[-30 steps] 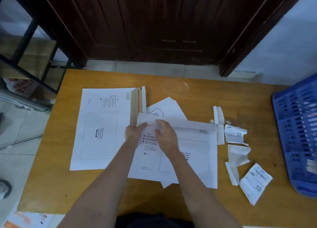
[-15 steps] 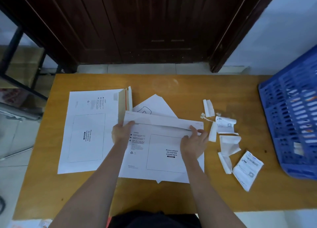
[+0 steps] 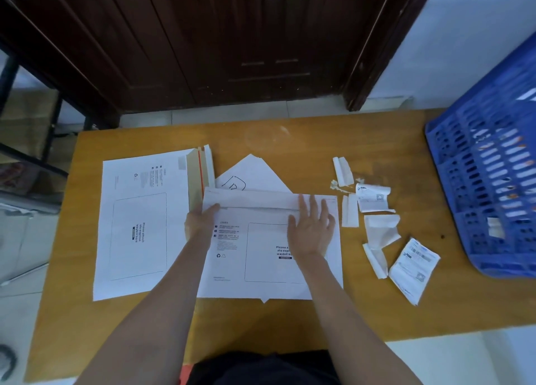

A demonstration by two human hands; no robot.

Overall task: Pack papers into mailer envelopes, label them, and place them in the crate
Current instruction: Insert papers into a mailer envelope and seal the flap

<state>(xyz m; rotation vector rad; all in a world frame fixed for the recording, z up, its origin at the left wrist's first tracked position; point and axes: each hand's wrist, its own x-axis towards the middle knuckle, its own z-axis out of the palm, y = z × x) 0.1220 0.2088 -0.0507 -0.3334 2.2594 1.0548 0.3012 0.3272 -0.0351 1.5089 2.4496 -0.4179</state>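
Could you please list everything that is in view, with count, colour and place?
table: one, orange-brown wood, under everything.
mailer envelopes: two, white; one at the left with its flap open, one in the middle with its flap folded down.
paper sheet: at least one, white with a drawn line, poking out from behind the middle mailer.
labels and backing strips: a scatter, white, right of the middle mailer; one printed label nearest the crate.
crate: one, blue, at the right edge.
door: one, dark brown, behind the table.
hands: left hand at the middle mailer's left edge; right hand flat on its flap.
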